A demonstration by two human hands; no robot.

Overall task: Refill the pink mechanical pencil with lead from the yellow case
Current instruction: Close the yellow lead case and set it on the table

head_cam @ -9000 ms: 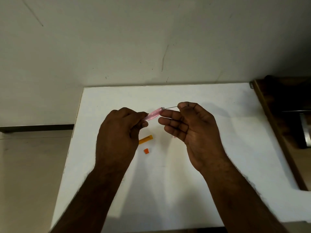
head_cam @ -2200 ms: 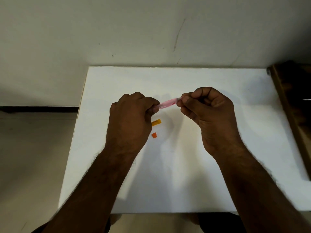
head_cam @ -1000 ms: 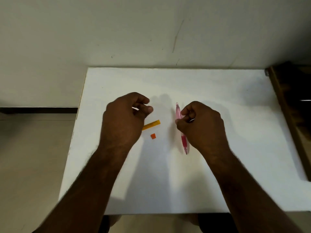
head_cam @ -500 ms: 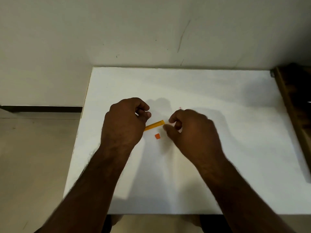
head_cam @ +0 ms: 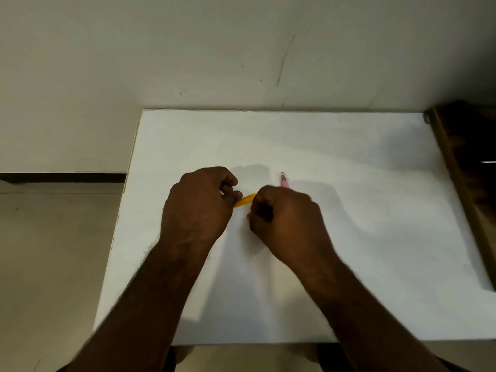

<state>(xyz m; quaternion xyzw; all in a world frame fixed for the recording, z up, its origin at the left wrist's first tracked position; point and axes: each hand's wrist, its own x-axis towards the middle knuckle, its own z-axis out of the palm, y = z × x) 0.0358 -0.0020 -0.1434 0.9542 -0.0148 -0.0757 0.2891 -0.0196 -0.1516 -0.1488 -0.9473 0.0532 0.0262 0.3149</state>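
The yellow case lies slanted on the white table, and only its middle shows between my two hands. My left hand is curled, with thumb and fingertips closed on the case's left end. My right hand is curled knuckles-up and its fingertips are down at the case's right end. It covers the spot where the small orange cap lay, so the cap is hidden. The pink mechanical pencil lies on the table behind my right hand. Only its far end shows.
The table's far edge meets a pale wall. A dark wooden piece of furniture runs along the table's right side. The floor lies past the table's left edge.
My right hand laid the pink pencil on the table, let it go and moved left to the case's right end, covering the orange cap. My left hand stayed by the case.
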